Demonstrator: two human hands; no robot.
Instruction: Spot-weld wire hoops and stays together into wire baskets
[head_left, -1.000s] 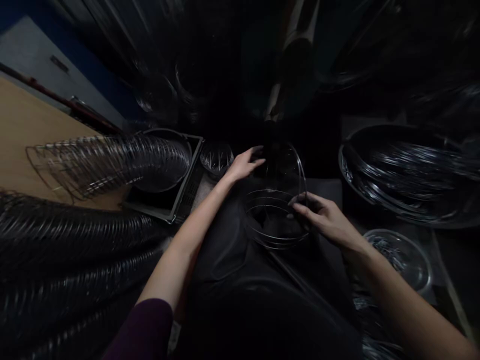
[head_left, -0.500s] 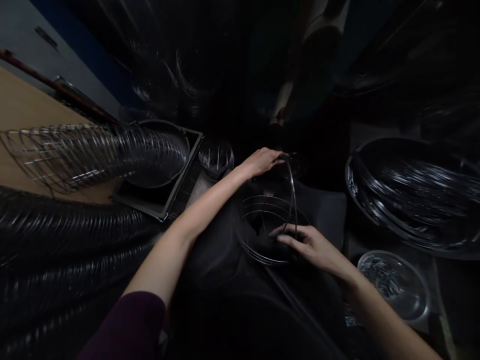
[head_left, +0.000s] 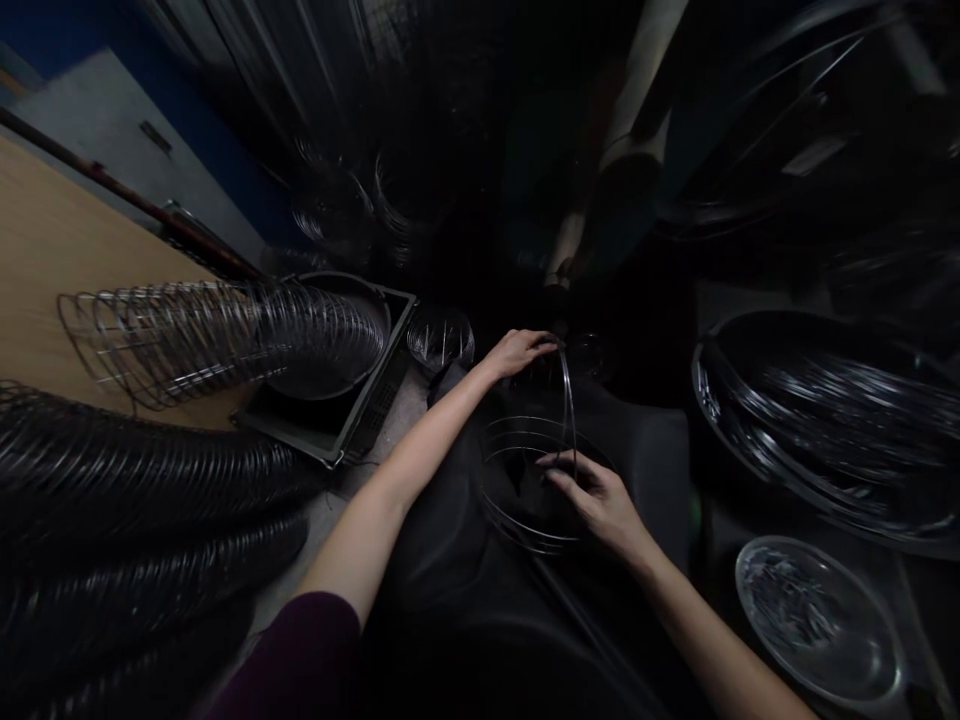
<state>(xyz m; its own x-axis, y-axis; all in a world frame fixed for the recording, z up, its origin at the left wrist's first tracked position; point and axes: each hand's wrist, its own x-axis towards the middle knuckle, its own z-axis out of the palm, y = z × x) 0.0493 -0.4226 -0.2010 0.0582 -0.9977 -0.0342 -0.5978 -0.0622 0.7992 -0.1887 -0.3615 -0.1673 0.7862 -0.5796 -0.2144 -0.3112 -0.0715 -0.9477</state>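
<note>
A curved metal wire ring [head_left: 568,385] stands on edge between my hands. My left hand [head_left: 517,350] is closed, its fingertips pinching the top of the ring. Lower down, my right hand [head_left: 592,492] has thumb and fingers brought together around the ring's lower part; whether a smaller piece is also in that pinch is too dark to tell. Just behind and below the right hand sits a round wire frame [head_left: 525,540] of several thin hoops, over dark cloth [head_left: 450,540].
At left, a long stack of wire rings [head_left: 202,330] leans into a round pan on a dark crate [head_left: 337,440]. Black coiled stacks [head_left: 135,470] lie nearer. A small wire basket [head_left: 441,340] stands behind. On the right are a large basin of wires [head_left: 750,440] and a clear dish of small metal pieces [head_left: 862,640].
The view has shifted, so the surroundings sit lower and the left-side things further right. The ring stays in both hands and appears slightly turned.
</note>
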